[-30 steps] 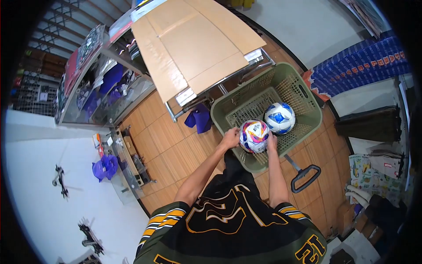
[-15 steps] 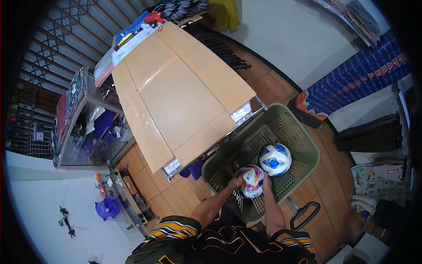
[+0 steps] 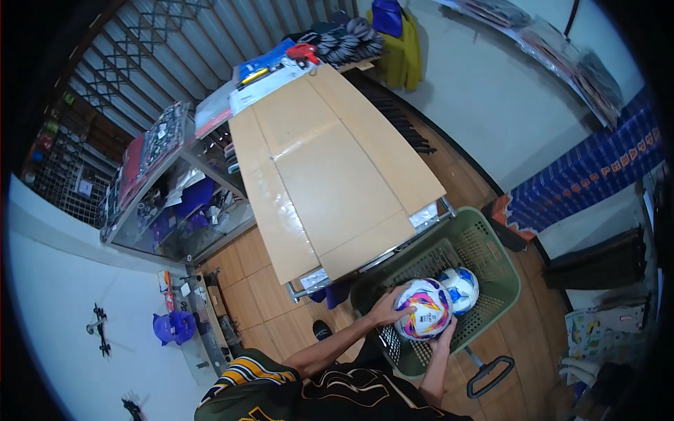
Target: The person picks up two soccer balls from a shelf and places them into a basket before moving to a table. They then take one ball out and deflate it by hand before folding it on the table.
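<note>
A white soccer ball with pink, orange and purple markings [image 3: 425, 310] is gripped between my two hands. My left hand [image 3: 390, 307] presses against its left side, fingers curved over the surface. From the lower right, my right hand [image 3: 442, 339] supports it. Behind it to the right, a white and blue soccer ball [image 3: 461, 289] lies inside the green perforated basket [image 3: 511, 270], partly covered by the held ball. The held ball is above the near part of the basket.
A table covered with cardboard [image 3: 344, 186] adjoins the basket's far left side. A black handle [image 3: 490, 377] sticks out near the basket's right side. Left of the table stands a glass display case [image 3: 189, 217]. A blue patterned stack [image 3: 583, 182] lines the right wall.
Both hands have raised the multicoloured ball out of the basket toward me, so it looks larger. The view has shifted, and the white and blue ball stays in the basket.
</note>
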`<state>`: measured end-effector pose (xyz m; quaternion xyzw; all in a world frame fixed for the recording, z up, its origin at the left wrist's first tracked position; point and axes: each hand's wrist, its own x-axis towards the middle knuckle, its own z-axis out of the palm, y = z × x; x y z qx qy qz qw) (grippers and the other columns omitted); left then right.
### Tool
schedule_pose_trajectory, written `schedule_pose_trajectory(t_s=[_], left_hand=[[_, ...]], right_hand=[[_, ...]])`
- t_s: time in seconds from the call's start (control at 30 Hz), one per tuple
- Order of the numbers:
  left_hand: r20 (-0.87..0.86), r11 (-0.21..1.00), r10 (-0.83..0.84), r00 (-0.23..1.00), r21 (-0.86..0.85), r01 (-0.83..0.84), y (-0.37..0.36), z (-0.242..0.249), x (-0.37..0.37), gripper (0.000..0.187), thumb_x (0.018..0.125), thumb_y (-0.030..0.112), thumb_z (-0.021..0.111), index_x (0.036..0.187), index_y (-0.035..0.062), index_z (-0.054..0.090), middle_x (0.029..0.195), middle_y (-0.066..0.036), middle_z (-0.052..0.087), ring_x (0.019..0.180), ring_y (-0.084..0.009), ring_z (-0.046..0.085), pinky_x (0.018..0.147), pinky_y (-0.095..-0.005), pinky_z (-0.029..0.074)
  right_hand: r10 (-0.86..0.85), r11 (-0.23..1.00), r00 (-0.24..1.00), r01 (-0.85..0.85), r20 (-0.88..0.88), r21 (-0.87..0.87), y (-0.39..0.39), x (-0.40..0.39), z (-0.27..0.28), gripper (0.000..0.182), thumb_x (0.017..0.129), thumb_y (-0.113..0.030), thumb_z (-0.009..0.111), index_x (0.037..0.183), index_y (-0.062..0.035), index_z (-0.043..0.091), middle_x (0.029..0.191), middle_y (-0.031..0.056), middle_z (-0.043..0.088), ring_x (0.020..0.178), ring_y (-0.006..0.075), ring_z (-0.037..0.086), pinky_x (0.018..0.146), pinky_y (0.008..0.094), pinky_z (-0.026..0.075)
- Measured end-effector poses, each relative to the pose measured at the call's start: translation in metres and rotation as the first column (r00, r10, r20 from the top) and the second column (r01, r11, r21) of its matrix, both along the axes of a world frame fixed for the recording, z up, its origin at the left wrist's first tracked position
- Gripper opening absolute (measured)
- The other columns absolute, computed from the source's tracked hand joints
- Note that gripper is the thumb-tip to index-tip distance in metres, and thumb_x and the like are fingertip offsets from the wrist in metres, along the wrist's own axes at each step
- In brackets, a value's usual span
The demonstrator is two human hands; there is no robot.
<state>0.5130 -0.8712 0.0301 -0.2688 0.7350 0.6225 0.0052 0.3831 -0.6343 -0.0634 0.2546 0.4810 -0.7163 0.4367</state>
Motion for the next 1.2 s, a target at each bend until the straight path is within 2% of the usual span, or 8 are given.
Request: schedule_pose_trajectory(t_s=[0.17, 0.2, 0.4, 0.57, 0.7, 0.8, 1.0, 1.2], left_hand=[[-0.126, 0.960, -0.008, 0.992, -0.279, -0.028, -0.015, 0.098, 0.040, 0.083, 0.083, 0.054, 0.081, 0.153, 0.0193, 0.051, 0.148, -0.026, 0.044, 0.133, -0.0424, 0.046, 0.115, -0.0490, 0.039], [-0.155, 0.956, 0.010, 0.988, -0.288, -0.055, -0.019, 0.115, 0.051, 0.082, 0.083, 0.052, 0.082, 0.152, 0.0182, 0.052, 0.147, -0.025, 0.045, 0.134, -0.0414, 0.047, 0.115, -0.0486, 0.039], [-0.408, 0.924, 0.115, 0.906, -0.291, -0.249, -0.057, 0.190, 0.138, 0.084, 0.078, 0.042, 0.089, 0.149, 0.0112, 0.055, 0.141, -0.021, 0.049, 0.133, -0.0353, 0.049, 0.114, -0.0448, 0.042], [-0.472, 0.889, 0.260, 0.842, -0.223, -0.399, -0.116, 0.230, 0.234, 0.089, 0.076, 0.030, 0.093, 0.149, 0.0029, 0.052, 0.134, -0.020, 0.055, 0.126, -0.0302, 0.058, 0.106, -0.0399, 0.052], [-0.550, 0.855, 0.389, 0.739, -0.083, -0.512, -0.174, 0.216, 0.298, 0.081, 0.084, 0.031, 0.088, 0.151, 0.0031, 0.051, 0.129, -0.019, 0.057, 0.118, -0.0274, 0.063, 0.106, -0.0389, 0.053], [-0.411, 0.844, 0.498, 0.763, 0.029, -0.535, -0.218, 0.205, 0.338, 0.074, 0.092, 0.032, 0.081, 0.152, 0.0034, 0.050, 0.121, -0.016, 0.059, 0.111, -0.0222, 0.065, 0.095, -0.0345, 0.055], [-0.411, 0.832, 0.498, 0.764, -0.023, -0.554, -0.297, 0.163, 0.369, 0.063, 0.103, 0.046, 0.064, 0.147, 0.0032, 0.056, 0.105, -0.012, 0.071, 0.096, -0.0139, 0.065, 0.083, -0.0304, 0.053], [-0.367, 0.867, 0.466, 0.805, 0.007, -0.499, -0.374, 0.150, 0.361, 0.056, 0.104, 0.044, 0.063, 0.141, 0.0028, 0.062, 0.101, -0.009, 0.074, 0.091, -0.0116, 0.063, 0.082, -0.0288, 0.050]], right_hand=[[-0.143, 0.987, 0.981, 0.131, -0.131, -0.098, -0.027, 0.025, 0.078, 0.065, 0.097, -0.061, 0.045, 0.136, -0.0118, 0.062, 0.135, 0.0081, 0.066, 0.121, 0.0287, 0.064, 0.102, 0.0469, 0.053], [-0.168, 0.980, 0.977, 0.151, -0.131, -0.130, -0.038, 0.034, 0.102, 0.064, 0.101, -0.058, 0.038, 0.141, -0.0114, 0.057, 0.140, 0.0102, 0.062, 0.127, 0.0310, 0.060, 0.105, 0.0485, 0.051], [-0.262, 0.927, 0.924, 0.161, -0.279, -0.338, -0.106, 0.105, 0.188, 0.066, 0.101, -0.054, 0.037, 0.144, -0.0071, 0.054, 0.145, 0.0132, 0.060, 0.132, 0.0323, 0.058, 0.109, 0.0466, 0.048], [-0.368, 0.858, 0.852, 0.156, -0.373, -0.489, -0.188, 0.195, 0.240, 0.058, 0.103, -0.049, 0.040, 0.137, -0.0040, 0.058, 0.137, 0.0128, 0.065, 0.122, 0.0285, 0.064, 0.107, 0.0434, 0.049], [-0.352, 0.876, 0.777, 0.077, -0.523, -0.475, -0.261, 0.249, 0.235, 0.058, 0.103, -0.045, 0.042, 0.139, -0.0009, 0.055, 0.138, 0.0132, 0.063, 0.126, 0.0260, 0.060, 0.112, 0.0424, 0.044], [-0.331, 0.901, 0.672, 0.016, -0.663, -0.433, -0.319, 0.283, 0.247, 0.064, 0.100, -0.044, 0.048, 0.144, 0.0020, 0.046, 0.145, 0.0145, 0.054, 0.135, 0.0268, 0.052, 0.117, 0.0419, 0.038], [-0.005, 0.998, 0.391, -0.049, -0.920, -0.026, -0.386, 0.328, 0.292, 0.060, 0.098, -0.028, 0.053, 0.145, 0.0084, 0.043, 0.139, 0.0185, 0.051, 0.130, 0.0258, 0.048, 0.115, 0.0372, 0.032], [0.024, 1.000, 0.279, 0.004, -0.960, 0.026, -0.446, 0.326, 0.273, 0.068, 0.096, -0.036, 0.061, 0.146, 0.0069, 0.042, 0.140, 0.0210, 0.048, 0.130, 0.0291, 0.047, 0.115, 0.0430, 0.032]])
